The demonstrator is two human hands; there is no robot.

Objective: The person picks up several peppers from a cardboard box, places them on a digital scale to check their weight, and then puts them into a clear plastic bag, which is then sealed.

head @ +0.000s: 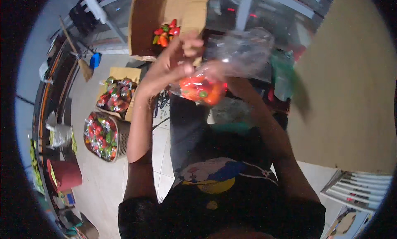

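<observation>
A clear plastic bag [245, 51] with red-orange peppers [203, 91] at its lower end is held up in front of me. My right hand [215, 69], blurred, grips it just above the peppers; its loose, puffed part extends to the upper right. Close by on the left is my left hand [183, 54], its thumb apart from the half-curled fingers. Nothing shows between them; whether the thumb touches the bag is unclear. Beyond this hand, loose red, orange and green peppers [166, 32] lie in an open cardboard box [142, 28].
At left, a plastic basket [122, 139] and a cardboard piece [133, 73] hold bagged peppers. A broom [82, 63], blue dustpan [95, 60] and red bucket [65, 173] are farther left. Green plastic [282, 73] lies beside a large tan board [344, 93] at right.
</observation>
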